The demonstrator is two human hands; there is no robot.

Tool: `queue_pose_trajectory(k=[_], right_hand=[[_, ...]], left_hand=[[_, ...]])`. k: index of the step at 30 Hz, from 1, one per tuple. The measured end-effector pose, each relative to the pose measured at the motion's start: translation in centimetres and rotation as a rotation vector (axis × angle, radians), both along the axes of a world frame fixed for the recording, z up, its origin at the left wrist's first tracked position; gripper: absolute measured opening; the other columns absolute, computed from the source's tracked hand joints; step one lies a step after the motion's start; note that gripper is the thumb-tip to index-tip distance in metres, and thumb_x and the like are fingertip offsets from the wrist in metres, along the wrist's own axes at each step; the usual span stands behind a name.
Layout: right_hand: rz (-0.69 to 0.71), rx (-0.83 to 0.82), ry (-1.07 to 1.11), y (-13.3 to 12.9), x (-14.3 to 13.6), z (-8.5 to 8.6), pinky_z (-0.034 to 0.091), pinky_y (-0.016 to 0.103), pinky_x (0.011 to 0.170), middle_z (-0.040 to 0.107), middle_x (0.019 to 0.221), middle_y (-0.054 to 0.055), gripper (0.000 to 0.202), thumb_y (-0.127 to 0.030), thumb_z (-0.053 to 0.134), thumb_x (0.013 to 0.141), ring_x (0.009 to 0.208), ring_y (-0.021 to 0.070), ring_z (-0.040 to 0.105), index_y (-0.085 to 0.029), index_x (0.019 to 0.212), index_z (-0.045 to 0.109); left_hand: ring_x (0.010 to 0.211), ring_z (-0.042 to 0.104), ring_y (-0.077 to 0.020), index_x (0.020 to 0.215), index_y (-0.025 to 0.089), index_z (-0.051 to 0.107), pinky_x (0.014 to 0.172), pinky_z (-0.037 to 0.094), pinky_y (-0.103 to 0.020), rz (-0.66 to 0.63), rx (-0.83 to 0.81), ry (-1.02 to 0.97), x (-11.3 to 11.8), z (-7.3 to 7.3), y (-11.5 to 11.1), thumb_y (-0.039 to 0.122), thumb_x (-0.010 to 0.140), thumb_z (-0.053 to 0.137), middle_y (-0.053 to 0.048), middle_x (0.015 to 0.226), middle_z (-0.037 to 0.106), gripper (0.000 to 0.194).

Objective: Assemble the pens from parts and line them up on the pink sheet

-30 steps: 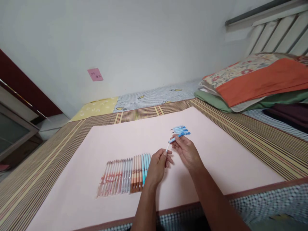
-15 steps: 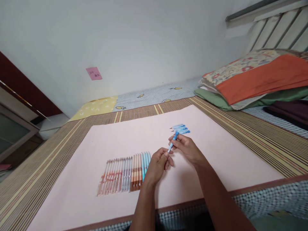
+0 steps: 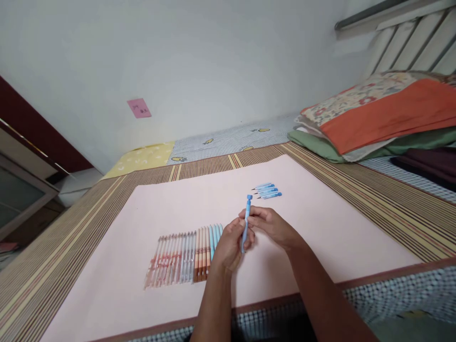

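A slim light-blue pen (image 3: 248, 205) with a darker blue knob on its upper end stands nearly upright between my hands. My left hand (image 3: 231, 243) is closed around its lower part, the bottom end showing below the fingers. The fingertips of my right hand (image 3: 273, 227) pinch it near the middle. Just beyond lie several similar blue pens (image 3: 268, 191), their dark pointed tips to the left. Left of my left hand is a row of clear pens with reddish patterns (image 3: 162, 261), orange-brown pens (image 3: 202, 254) and turquoise pens (image 3: 214, 236), partly hidden by that hand.
The pens lie on a large pale pink sheet (image 3: 117, 289) over a striped mat (image 3: 46, 242). Folded bedding with an orange band (image 3: 388, 116) is stacked at the right, near a radiator (image 3: 416, 45). A pink note (image 3: 139, 108) sticks to the wall.
The blue pen has swung from a rightward tilt to nearly upright and shifted slightly left. My right hand has moved down along it, closer to my left hand.
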State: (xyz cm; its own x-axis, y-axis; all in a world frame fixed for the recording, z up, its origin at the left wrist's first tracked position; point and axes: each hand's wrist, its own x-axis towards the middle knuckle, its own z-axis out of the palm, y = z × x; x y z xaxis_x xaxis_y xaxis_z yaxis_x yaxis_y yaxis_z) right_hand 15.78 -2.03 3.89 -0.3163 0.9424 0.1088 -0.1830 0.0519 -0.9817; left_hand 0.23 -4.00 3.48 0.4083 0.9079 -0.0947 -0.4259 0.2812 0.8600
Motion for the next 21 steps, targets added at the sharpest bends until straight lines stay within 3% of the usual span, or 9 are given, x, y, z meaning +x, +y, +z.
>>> queue_pose_trajectory(k=[5, 9, 13, 17, 21], right_hand=[[0.103, -0.038, 0.095, -0.2, -0.9, -0.5, 0.055, 0.035, 0.060, 0.062, 0.059, -0.005, 0.030, -0.043, 0.068, 0.088, 0.051, 0.0188, 0.066, -0.019, 0.107, 0.065], [0.042, -0.051, 0.120, 0.0, -1.9, -0.6, 0.054, 0.034, 0.051, 0.058, 0.053, -0.007, 0.030, -0.046, 0.076, 0.081, 0.044, 0.0190, 0.064, -0.021, 0.082, 0.058], [-0.052, -0.094, 0.195, 0.1, -3.0, -0.7, 0.050, 0.031, 0.047, 0.050, 0.047, -0.009, 0.045, -0.048, 0.082, 0.072, 0.041, 0.0163, 0.059, -0.023, 0.065, 0.045], [-0.101, -0.166, 0.241, 0.1, -3.8, -0.8, 0.043, 0.026, 0.044, 0.052, 0.049, -0.007, 0.046, -0.049, 0.083, 0.071, 0.045, 0.0130, 0.054, -0.023, 0.065, 0.046], [-0.102, -0.176, 0.227, 0.2, -3.8, -0.9, 0.042, 0.026, 0.044, 0.056, 0.052, -0.006, 0.043, -0.049, 0.085, 0.069, 0.042, 0.0119, 0.051, -0.021, 0.072, 0.052]], left_hand=[[0.045, 0.041, -0.0077, 0.095, 0.015, 0.056, 0.048, 0.026, -0.022, 0.045, -0.018, -0.009, -0.2, 0.3, 0.0, 0.043, 0.079, 0.072, 0.000, 0.060, 0.062, 0.036], [0.048, 0.041, -0.0090, 0.100, 0.016, 0.055, 0.051, 0.030, -0.023, 0.124, 0.048, 0.044, -0.2, 0.1, 0.0, 0.039, 0.080, 0.069, 0.001, 0.061, 0.061, 0.034], [0.054, 0.045, -0.0105, 0.115, 0.019, 0.053, 0.055, 0.033, -0.023, 0.247, 0.186, 0.261, -0.1, 0.0, -0.3, 0.042, 0.086, 0.067, 0.003, 0.065, 0.061, 0.039], [0.061, 0.046, -0.0115, 0.114, 0.020, 0.057, 0.059, 0.036, -0.023, 0.248, 0.337, 0.349, 0.0, 0.0, -0.4, 0.042, 0.090, 0.065, 0.004, 0.068, 0.056, 0.033], [0.059, 0.045, -0.0109, 0.105, 0.019, 0.060, 0.060, 0.036, -0.023, 0.223, 0.287, 0.299, 0.0, -0.3, -0.2, 0.040, 0.090, 0.064, 0.004, 0.064, 0.054, 0.026]])
